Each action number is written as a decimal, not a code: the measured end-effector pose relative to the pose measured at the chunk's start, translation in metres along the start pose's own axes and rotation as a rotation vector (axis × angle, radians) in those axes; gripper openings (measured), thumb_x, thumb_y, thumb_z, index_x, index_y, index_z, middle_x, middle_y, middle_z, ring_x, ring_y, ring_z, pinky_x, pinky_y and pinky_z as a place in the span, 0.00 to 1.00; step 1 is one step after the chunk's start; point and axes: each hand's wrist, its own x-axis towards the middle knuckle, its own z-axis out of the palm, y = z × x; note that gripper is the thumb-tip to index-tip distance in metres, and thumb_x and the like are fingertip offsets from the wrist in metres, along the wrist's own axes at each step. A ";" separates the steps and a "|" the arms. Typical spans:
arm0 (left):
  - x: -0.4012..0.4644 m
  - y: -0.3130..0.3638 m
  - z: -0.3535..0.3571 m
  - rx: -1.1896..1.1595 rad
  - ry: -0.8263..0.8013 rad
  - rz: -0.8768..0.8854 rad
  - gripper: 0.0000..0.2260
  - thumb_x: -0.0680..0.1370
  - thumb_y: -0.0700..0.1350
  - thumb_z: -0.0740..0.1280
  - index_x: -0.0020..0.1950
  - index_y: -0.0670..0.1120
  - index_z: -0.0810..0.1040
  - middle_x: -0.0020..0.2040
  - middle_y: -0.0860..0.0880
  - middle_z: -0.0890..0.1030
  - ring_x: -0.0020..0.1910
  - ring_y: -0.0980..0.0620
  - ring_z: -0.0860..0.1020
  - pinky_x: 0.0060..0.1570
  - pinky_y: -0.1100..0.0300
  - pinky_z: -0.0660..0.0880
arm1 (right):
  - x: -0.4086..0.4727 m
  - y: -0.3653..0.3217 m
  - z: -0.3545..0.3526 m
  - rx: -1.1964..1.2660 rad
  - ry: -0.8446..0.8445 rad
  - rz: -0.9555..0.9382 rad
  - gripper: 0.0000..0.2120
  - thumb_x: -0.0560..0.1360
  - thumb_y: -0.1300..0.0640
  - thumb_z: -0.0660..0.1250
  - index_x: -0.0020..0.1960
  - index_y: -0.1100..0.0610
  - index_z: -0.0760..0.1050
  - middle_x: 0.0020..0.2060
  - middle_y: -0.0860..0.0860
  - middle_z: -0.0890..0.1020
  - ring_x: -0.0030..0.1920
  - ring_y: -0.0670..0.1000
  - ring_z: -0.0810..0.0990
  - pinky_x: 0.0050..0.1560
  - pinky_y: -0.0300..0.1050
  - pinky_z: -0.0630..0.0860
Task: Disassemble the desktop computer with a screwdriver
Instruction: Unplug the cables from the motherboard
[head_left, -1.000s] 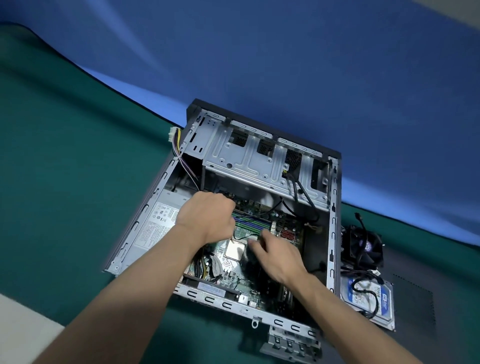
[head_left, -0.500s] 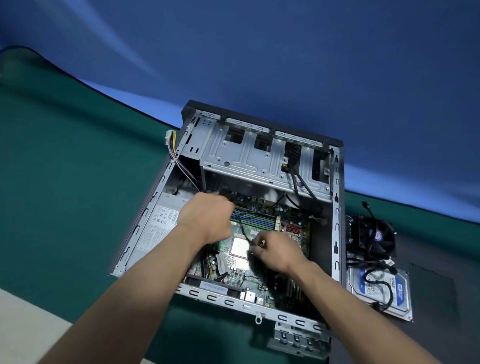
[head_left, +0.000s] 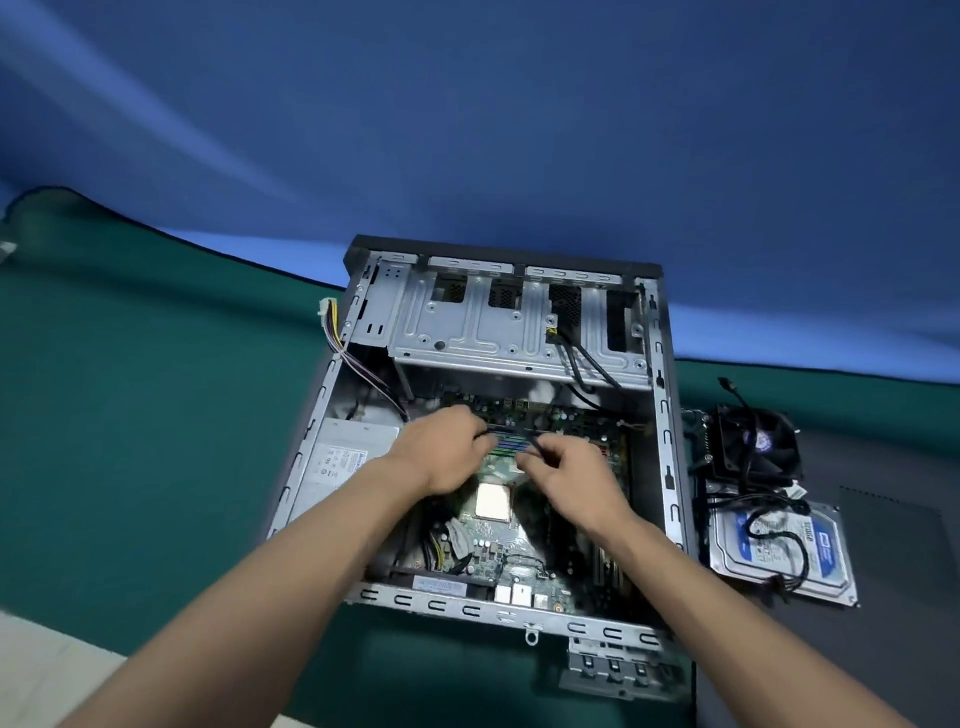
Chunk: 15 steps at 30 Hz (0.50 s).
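The left hand (head_left: 447, 452) and the right hand (head_left: 571, 467) meet over the memory slots (head_left: 506, 446) in the middle of the motherboard (head_left: 493, 540), fingers curled inward. The right hand appears to pinch a thin dark cable (head_left: 535, 444) between thumb and fingers; what the left hand grips, if anything, cannot be made out, since its fingertips are hidden under the knuckles. No screwdriver shows, which suggests this step is done by fingers alone, likely freeing a connector or cable. The desktop computer (head_left: 660, 415) lies on its side on the green mat (head_left: 130, 415) with its open face up, giving both hands reach from above. The bare processor (head_left: 492, 500) sits just below the hands. Already removed, the cooler fan (head_left: 756, 441) and hard drive (head_left: 784, 545) rest outside the case on the right, clear of the work.
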 end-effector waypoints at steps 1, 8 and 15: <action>-0.003 0.001 -0.007 -0.100 0.084 -0.020 0.17 0.81 0.52 0.55 0.36 0.46 0.71 0.38 0.49 0.75 0.42 0.46 0.75 0.41 0.56 0.68 | -0.001 0.000 -0.001 -0.019 0.030 0.006 0.16 0.76 0.51 0.66 0.31 0.53 0.71 0.28 0.47 0.78 0.31 0.47 0.74 0.34 0.42 0.68; -0.017 -0.008 -0.061 -0.736 0.580 -0.122 0.20 0.81 0.45 0.57 0.28 0.45 0.64 0.24 0.49 0.66 0.24 0.51 0.64 0.29 0.58 0.64 | -0.011 -0.012 -0.008 0.227 -0.041 0.049 0.16 0.80 0.49 0.60 0.35 0.53 0.74 0.22 0.49 0.76 0.21 0.46 0.74 0.29 0.39 0.70; -0.026 -0.013 -0.097 -1.299 0.653 -0.203 0.11 0.79 0.38 0.60 0.36 0.40 0.72 0.23 0.48 0.71 0.19 0.54 0.67 0.20 0.62 0.72 | 0.000 -0.079 -0.023 0.471 -0.040 -0.021 0.17 0.82 0.54 0.51 0.42 0.56 0.75 0.23 0.46 0.71 0.23 0.45 0.65 0.24 0.37 0.62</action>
